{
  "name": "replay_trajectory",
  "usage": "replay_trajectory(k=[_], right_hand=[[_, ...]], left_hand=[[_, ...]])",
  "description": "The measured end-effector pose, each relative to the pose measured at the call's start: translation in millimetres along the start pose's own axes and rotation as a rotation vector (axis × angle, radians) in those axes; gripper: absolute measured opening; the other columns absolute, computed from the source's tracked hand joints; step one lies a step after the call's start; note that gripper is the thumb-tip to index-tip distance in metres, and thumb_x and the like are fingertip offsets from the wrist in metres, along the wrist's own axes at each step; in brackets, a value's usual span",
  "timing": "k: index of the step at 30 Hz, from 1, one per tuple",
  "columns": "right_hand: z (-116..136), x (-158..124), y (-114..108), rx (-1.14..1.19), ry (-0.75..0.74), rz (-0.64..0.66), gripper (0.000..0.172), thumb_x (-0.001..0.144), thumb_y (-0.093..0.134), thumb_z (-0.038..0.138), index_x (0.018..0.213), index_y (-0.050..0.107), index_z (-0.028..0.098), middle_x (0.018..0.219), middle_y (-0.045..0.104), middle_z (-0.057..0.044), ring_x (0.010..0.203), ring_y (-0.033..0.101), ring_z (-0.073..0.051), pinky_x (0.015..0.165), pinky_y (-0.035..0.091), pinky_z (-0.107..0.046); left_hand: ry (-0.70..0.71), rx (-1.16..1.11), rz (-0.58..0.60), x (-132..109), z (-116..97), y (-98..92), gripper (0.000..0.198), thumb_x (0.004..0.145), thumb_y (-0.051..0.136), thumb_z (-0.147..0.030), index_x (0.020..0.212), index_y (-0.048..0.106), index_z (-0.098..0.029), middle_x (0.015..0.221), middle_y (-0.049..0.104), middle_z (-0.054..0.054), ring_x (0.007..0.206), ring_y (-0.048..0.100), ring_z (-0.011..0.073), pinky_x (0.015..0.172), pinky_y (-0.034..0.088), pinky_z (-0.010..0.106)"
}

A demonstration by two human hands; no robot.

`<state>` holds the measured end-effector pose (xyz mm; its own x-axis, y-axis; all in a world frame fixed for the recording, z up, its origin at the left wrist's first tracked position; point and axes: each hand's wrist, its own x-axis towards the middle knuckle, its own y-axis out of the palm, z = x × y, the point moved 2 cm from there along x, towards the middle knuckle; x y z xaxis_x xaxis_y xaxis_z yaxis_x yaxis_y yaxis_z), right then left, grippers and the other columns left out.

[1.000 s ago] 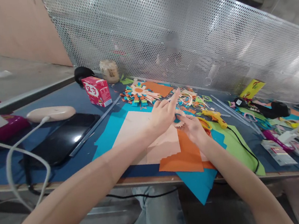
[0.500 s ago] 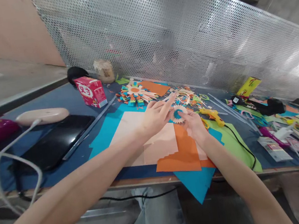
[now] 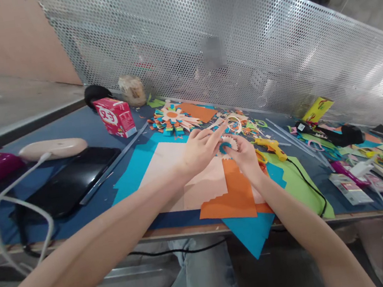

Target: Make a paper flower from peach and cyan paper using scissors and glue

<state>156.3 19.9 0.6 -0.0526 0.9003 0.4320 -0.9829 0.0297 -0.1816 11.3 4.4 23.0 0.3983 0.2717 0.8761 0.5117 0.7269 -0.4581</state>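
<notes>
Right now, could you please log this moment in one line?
right grip: holding toothed pale paper piece | left grip: at its left edge, contact unclear | yellow glue gun: lying right of both

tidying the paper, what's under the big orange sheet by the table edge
Blue paper sticks out from under the front of the orange sheet; whatever lies fully beneath is covered from view.

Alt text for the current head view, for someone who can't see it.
A person's right hand holds a pale, toothed round paper piece, the left hand beside it, above colored paper sheets; a yellow glue gun lies nearby.
</notes>
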Motion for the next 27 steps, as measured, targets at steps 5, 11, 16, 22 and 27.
replay_trajectory(k=[5,11,16,22,27], right_hand=[[1,0,-1,-0.213,-0.044,-0.039,0.033,0.068,0.059,0.032,0.098,0.058,0.019,0.079,0.062,-0.001,0.063,0.054,-0.013,0.058,0.043,-0.025],[1,-1,0,-0.196,0.006,0.010,0.036,0.068,0.057,0.031,0.103,0.052,0.020,0.055,0.048,0.006,0.049,0.046,-0.011,0.052,0.038,-0.023],[5,-2,1,-0.192,0.016,0.005,0.035,0.067,0.058,0.028,0.101,0.052,0.021,0.048,0.036,0.010,0.044,0.037,-0.009,0.045,0.032,-0.021],[10,-4,1,-0.248,0.013,-0.015,0.037,0.070,0.057,0.031,0.105,0.050,0.021,0.053,0.046,0.007,0.045,0.043,-0.010,0.046,0.033,-0.022],[8,-3,0,-0.298,0.012,-0.008,0.037,0.070,0.056,0.029,0.106,0.050,0.020,0.051,0.045,0.008,0.044,0.043,-0.009,0.047,0.034,-0.022]], left_hand=[[0.038,0.053,0.043,-1,-2,0.4,0.056,0.087,0.043,-0.017,0.137,0.020,-0.015,0.076,0.066,0.001,0.077,0.058,0.0152,0.067,0.035,0.028],[0.038,0.085,0.119,-1,-5,2.0,0.052,0.086,0.042,-0.015,0.135,0.025,-0.013,0.074,0.064,0.002,0.077,0.057,0.0163,0.069,0.035,0.028],[0.060,0.079,0.184,0,-7,2.7,0.051,0.088,0.036,-0.014,0.137,0.022,-0.012,0.073,0.063,0.003,0.077,0.057,0.0171,0.069,0.035,0.029],[0.033,0.089,0.214,0,-8,5.2,0.056,0.088,0.036,-0.016,0.139,0.013,-0.012,0.074,0.064,0.004,0.081,0.057,0.0186,0.070,0.035,0.030],[0.039,0.109,0.269,-1,-10,4.5,0.057,0.088,0.034,-0.014,0.140,0.011,-0.011,0.078,0.064,0.004,0.082,0.056,0.0182,0.071,0.036,0.030]])
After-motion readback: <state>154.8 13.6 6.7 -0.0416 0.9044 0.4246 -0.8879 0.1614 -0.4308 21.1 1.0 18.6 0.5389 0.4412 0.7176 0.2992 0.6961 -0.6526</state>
